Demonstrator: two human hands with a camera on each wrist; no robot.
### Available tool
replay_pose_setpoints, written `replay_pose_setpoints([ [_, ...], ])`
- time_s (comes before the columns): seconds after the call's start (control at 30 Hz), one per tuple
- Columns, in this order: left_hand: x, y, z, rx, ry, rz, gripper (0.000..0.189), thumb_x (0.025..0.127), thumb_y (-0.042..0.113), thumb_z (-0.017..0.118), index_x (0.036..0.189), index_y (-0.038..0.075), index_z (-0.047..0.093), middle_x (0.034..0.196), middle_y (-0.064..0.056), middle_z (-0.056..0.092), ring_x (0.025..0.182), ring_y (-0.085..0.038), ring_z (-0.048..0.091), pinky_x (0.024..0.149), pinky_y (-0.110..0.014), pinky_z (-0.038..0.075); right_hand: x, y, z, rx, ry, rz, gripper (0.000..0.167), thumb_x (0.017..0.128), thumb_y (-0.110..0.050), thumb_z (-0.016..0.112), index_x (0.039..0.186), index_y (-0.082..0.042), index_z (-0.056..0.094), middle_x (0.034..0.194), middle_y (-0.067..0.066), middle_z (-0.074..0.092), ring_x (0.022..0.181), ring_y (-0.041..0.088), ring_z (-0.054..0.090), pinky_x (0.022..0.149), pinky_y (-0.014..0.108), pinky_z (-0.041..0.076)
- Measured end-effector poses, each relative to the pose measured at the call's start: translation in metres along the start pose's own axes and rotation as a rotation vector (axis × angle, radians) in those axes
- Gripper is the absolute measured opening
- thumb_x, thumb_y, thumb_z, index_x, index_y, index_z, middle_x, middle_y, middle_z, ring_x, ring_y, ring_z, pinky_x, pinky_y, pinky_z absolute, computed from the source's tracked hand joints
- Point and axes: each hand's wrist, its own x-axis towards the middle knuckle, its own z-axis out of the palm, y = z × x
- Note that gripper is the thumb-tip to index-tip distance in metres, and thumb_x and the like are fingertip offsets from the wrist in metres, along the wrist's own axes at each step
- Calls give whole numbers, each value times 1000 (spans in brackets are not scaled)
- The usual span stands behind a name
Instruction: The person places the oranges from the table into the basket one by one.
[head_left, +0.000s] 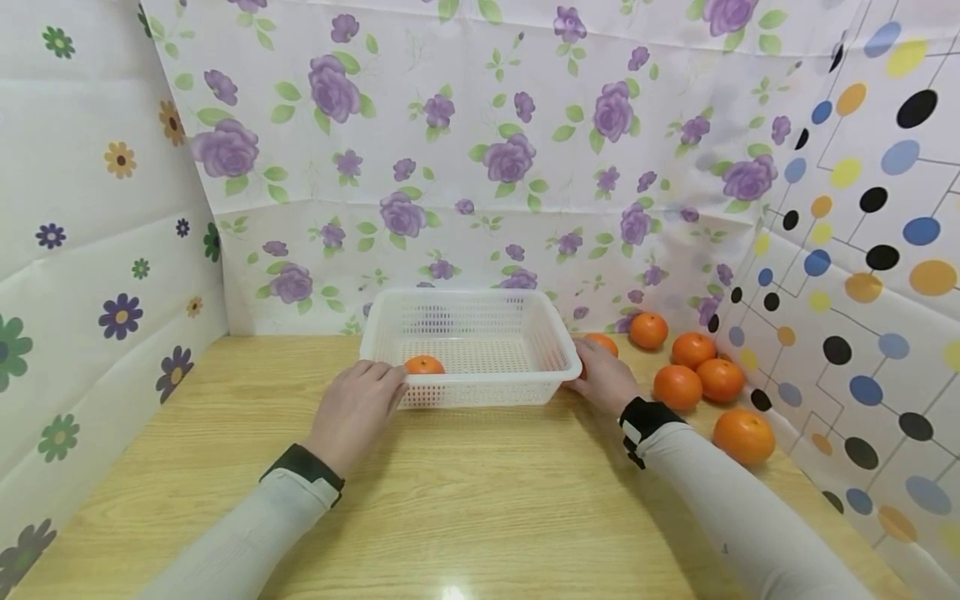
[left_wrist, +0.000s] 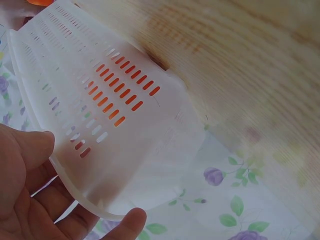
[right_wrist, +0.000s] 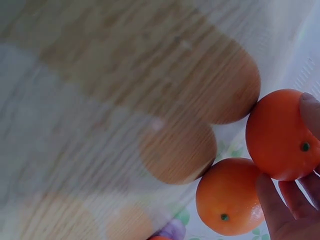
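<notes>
A white perforated plastic basket [head_left: 495, 378] stands on the table, with one mandarin [head_left: 424, 364] inside at its front left. My left hand [head_left: 356, 412] grips the basket's front left corner; in the left wrist view, the thumb and fingers [left_wrist: 131, 224] curl about the rim. Beside the basket's front right corner is my right hand [head_left: 606, 379]. Its thumb and fingers close round a mandarin [right_wrist: 280, 132], which the hand mostly hides in the head view. A second mandarin [right_wrist: 227, 195] sits against the held one, touched by a fingertip in the right wrist view.
On the right of the wooden table [head_left: 480, 500] lie several loose mandarins [head_left: 677, 387], with the nearest mandarin [head_left: 744, 436] close beside my right forearm. A flowered cloth [head_left: 465, 167] hangs behind the basket, and a dotted cloth [head_left: 870, 275] borders the right side.
</notes>
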Motion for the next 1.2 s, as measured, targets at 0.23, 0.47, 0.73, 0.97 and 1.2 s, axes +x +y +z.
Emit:
replay_pose_setpoints([
  [0.23,1,1,0,-3,-1,1,29,107,22,77,131,6,76,118,-10,77,113,-31,70,103,-50,60,0,2,0,-52,17,-16,75,91,-28,95,154,-6,61,151,22,59,138,44,57,111,68,52],
  [0.47,1,1,-1,0,7,6,28,108,22,76,130,5,76,118,-10,78,112,-32,70,102,-50,60,-1,2,0,-58,34,-48,73,88,-26,98,149,-3,65,150,24,58,137,45,56,110,69,53],
  [0.73,1,1,-1,2,8,11,27,108,22,76,129,5,76,118,-10,77,112,-32,70,101,-51,60,-2,1,3,-55,10,-22,74,92,-27,95,153,-5,60,150,23,60,139,44,55,110,70,52],
  [0.97,0,1,0,-3,10,11,27,108,21,77,129,5,76,118,-11,77,111,-32,70,102,-51,60,-3,4,5,-43,13,-16,74,93,-29,94,154,-7,60,150,21,61,140,43,55,110,70,52],
  [1.2,0,0,-1,-3,11,14,29,107,21,77,131,4,75,118,-11,77,111,-32,70,101,-50,60,-5,4,5,-23,25,-28,70,92,-28,94,150,-6,62,147,21,62,136,41,57,110,67,53],
])
